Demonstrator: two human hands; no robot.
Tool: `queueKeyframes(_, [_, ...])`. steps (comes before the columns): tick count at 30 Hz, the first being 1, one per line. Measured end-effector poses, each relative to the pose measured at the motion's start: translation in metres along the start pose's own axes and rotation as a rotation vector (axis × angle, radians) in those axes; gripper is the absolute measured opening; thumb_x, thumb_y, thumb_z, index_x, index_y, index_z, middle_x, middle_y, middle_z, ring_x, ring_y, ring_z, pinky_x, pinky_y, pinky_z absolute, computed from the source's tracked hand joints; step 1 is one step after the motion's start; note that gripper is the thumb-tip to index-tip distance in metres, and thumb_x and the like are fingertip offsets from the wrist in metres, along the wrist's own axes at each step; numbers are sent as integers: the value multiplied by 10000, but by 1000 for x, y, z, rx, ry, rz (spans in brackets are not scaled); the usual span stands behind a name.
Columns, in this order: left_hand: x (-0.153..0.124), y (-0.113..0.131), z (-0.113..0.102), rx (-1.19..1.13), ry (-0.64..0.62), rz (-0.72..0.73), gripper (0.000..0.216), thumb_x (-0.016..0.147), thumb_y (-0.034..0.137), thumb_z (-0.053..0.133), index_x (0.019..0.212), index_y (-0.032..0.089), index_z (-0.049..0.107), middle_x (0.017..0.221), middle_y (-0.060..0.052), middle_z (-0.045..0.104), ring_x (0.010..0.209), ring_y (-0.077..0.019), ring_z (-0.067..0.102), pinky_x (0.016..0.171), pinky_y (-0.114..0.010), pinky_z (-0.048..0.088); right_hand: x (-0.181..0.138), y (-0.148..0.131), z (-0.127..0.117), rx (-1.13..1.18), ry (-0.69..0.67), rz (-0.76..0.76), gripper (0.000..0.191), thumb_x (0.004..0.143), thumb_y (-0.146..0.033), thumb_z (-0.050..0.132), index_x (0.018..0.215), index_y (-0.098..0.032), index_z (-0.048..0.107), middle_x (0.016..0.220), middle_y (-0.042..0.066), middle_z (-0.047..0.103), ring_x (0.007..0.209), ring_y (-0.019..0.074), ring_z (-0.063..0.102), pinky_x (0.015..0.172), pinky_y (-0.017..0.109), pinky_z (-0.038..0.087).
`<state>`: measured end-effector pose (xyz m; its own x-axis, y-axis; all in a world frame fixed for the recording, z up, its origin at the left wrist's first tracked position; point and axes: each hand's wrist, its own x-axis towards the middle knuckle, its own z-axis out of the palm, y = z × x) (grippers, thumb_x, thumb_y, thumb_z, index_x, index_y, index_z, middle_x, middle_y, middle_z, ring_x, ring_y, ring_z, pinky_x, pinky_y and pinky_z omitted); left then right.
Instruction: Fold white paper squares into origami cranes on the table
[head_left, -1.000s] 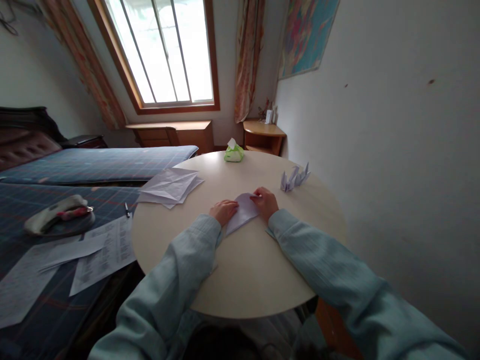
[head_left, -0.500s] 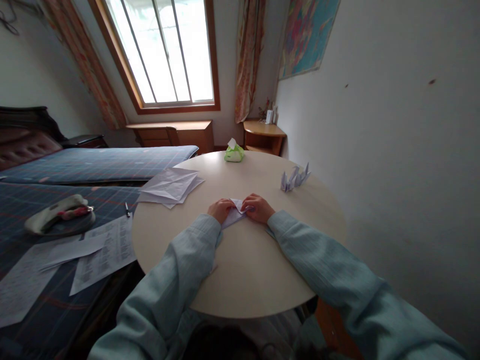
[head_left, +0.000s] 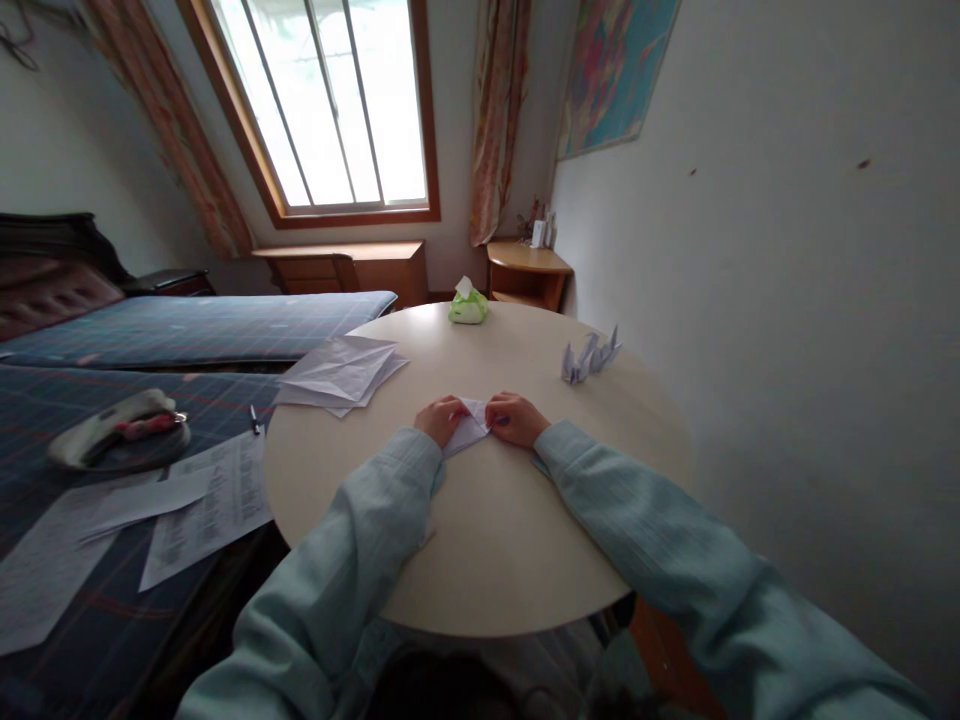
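Both hands meet over a small folded sheet of white paper (head_left: pixel 468 430) near the middle of the round table (head_left: pixel 517 550). My left hand (head_left: pixel 440 419) pinches its left side, fingers closed. At the right side, my right hand (head_left: pixel 516 418) has its fingers closed on the paper's edge. Part of the paper is hidden under the fingers. Farther right stand several folded paper cranes (head_left: pixel 591 357), grouped close together. Over on the left lies a stack of creased white sheets (head_left: pixel 341 372), partly over the table's edge.
A green tissue pack (head_left: pixel 468 304) stands at the table's far side. Left of the table, a bed with a plaid cover (head_left: pixel 225 400) carries printed sheets (head_left: pixel 214 510), a pen (head_left: pixel 255 419) and a pale bag (head_left: pixel 120 430). A white wall (head_left: pixel 810 300) bounds the right.
My right hand's fingers have shifted slightly down on the paper, and the raised flap between the hands now lies flatter. My left hand has hardly moved.
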<state>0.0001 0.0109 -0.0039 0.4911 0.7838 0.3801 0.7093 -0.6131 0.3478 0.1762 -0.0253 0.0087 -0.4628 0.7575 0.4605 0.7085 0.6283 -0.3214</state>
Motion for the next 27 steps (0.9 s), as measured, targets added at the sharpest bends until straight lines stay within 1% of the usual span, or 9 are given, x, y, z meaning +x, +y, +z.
queueKeyframes(7, [0, 3, -3, 6, -16, -30, 184, 728, 170, 453, 777, 247, 613, 866, 27, 598, 762, -115, 546, 703, -214, 422, 0, -1, 0, -7, -2, 23, 135, 563, -67, 489, 558, -176, 569, 644, 16, 572, 673, 124, 482, 654, 222, 380])
queueKeyframes(12, [0, 2, -2, 11, -23, -18, 187, 731, 166, 445, 778, 245, 608, 858, 23, 589, 752, -112, 539, 698, -214, 424, 0, -3, -3, 7, -15, 14, 135, 564, -68, 484, 565, -174, 567, 658, 16, 574, 681, 125, 484, 670, 226, 379])
queueKeyframes(15, [0, 4, -4, 26, -29, -6, 192, 729, 149, 438, 769, 239, 602, 843, 12, 583, 796, -127, 525, 723, -231, 427, 0, -5, -5, 32, -30, 24, 142, 575, -68, 468, 566, -173, 565, 660, 13, 570, 680, 122, 486, 674, 226, 379])
queueKeyframes(18, [0, 6, -7, 64, 2, 37, 216, 702, 101, 444, 801, 225, 590, 871, -14, 563, 879, -151, 490, 780, -259, 420, 1, -6, -5, 55, -37, 39, 155, 583, -62, 455, 555, -169, 564, 653, 11, 572, 674, 118, 490, 675, 226, 380])
queueKeyframes(21, [0, 7, -7, 65, 36, 118, 328, 660, 38, 439, 912, 208, 561, 997, -29, 530, 955, -156, 455, 842, -272, 397, 1, -5, -5, 73, -33, 43, 158, 583, -59, 459, 554, -168, 569, 657, 9, 581, 674, 115, 496, 685, 226, 381])
queueKeyframes(22, [0, 6, -6, 49, 24, 144, 367, 654, 19, 425, 943, 206, 552, 1035, -27, 523, 972, -151, 451, 860, -273, 388, 1, -5, -4, 80, -29, 41, 158, 584, -59, 461, 555, -168, 572, 661, 8, 583, 676, 114, 498, 688, 225, 382])
queueKeyframes(24, [1, 4, -4, 4, -40, 176, 408, 657, -4, 388, 964, 210, 550, 1060, -11, 533, 986, -134, 458, 883, -270, 375, 1, -4, -4, 93, -22, 36, 162, 587, -57, 465, 563, -169, 580, 672, 7, 588, 682, 111, 502, 689, 220, 384])
queueKeyframes(27, [2, 2, -1, -63, -119, 159, 406, 676, -5, 357, 942, 214, 571, 1022, 5, 573, 974, -116, 484, 888, -262, 377, 0, -3, -2, 107, -10, 40, 179, 588, -47, 468, 585, -174, 594, 678, 4, 589, 685, 107, 506, 680, 213, 388])
